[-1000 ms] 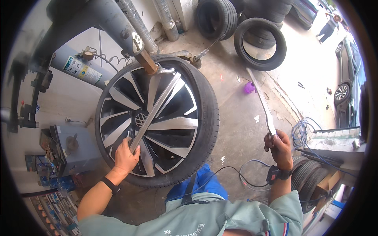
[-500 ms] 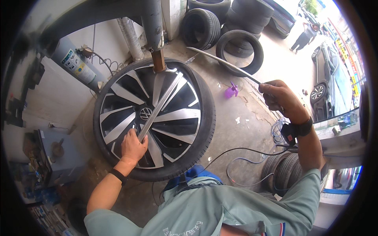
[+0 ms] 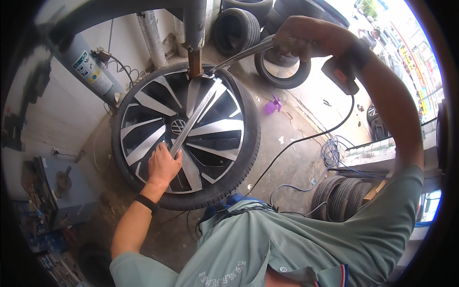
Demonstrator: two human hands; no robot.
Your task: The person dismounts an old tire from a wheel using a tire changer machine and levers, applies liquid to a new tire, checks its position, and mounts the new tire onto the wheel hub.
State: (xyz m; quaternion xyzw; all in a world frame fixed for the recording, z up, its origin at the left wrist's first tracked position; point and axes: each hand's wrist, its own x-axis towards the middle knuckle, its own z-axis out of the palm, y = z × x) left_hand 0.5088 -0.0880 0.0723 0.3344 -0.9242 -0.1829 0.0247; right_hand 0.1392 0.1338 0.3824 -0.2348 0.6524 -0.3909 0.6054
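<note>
A wheel [image 3: 193, 128] with black and silver spokes lies flat, its black tyre [image 3: 251, 138] around the rim. My left hand [image 3: 163, 165] is closed around the lower end of a tyre lever [image 3: 197, 114], which slants across the spokes to the rim's far edge. Raised at the upper right, my right hand [image 3: 311, 37] grips a second tyre lever [image 3: 246, 51]. That lever points left and down, its tip at the tyre's far edge beside the tyre machine's mounting head [image 3: 195, 64]. Whether the tip is under the bead, I cannot tell.
Loose tyres [image 3: 236, 31] stand and lie beyond the wheel, with several more [image 3: 337, 196] at the lower right. A purple spray bottle [image 3: 273, 104] sits on the floor. Hoses [image 3: 334, 153] run across the floor at right. The machine's column [image 3: 193, 28] rises behind the wheel.
My right hand has swung up and leftward, bringing its lever's tip down to the tyre's far edge near the mounting head. My left hand keeps its hold on the other lever.
</note>
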